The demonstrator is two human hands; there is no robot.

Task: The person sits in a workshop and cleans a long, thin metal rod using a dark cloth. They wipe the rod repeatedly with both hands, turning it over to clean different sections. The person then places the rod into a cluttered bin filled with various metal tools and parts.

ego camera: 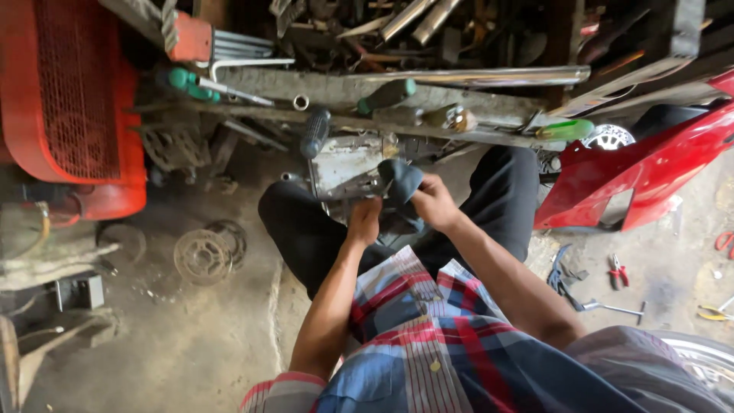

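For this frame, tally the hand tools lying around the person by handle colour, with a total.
Green handles: 3, a screwdriver at upper left, one on the ledge, one by the red panel
Red handles: 1, pliers on the floor
Yellow handles: 1, pliers at the right edge
Dark handles: 1, a grip above the metal part
Total: 6

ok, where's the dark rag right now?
In the head view, centre frame: the rag is in the right hand, pressed on the grey metal part that the left hand steadies, between the knees.
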